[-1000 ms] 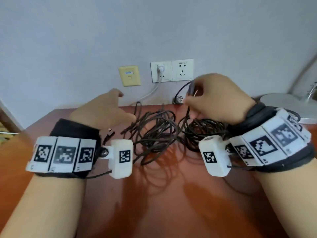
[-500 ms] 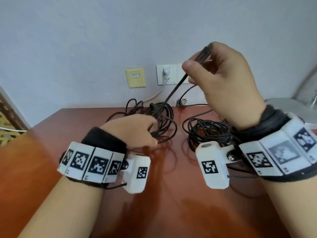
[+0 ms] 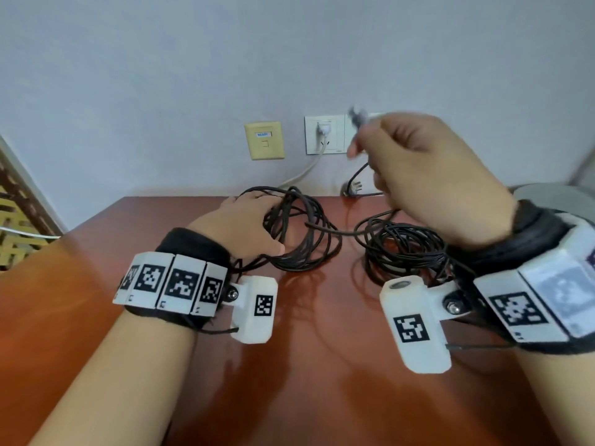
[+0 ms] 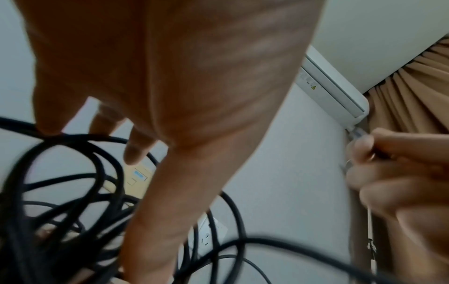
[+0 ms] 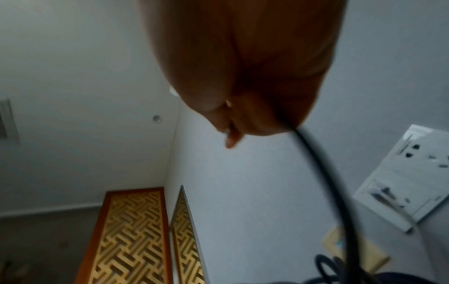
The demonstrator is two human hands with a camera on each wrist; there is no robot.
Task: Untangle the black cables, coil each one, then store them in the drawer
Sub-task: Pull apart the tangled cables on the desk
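A reddish-brown tabletop [image 3: 306, 365] is seen against a grey wall, its right edge cut off by the frame. Two bundles of black cables lie on it: a left bundle [image 3: 302, 233] and a right bundle [image 3: 402, 249], the latter partly hidden under the right wrist. The left hand [image 3: 244, 226] is laid on the left bundle, fingers spread and relaxed, nothing clearly gripped. The right hand [image 3: 428, 175] is raised, its fingers curled round a cable end [image 3: 357, 119], blurred beyond identification. Wall sockets [image 3: 325, 135] are partly covered by that hand.
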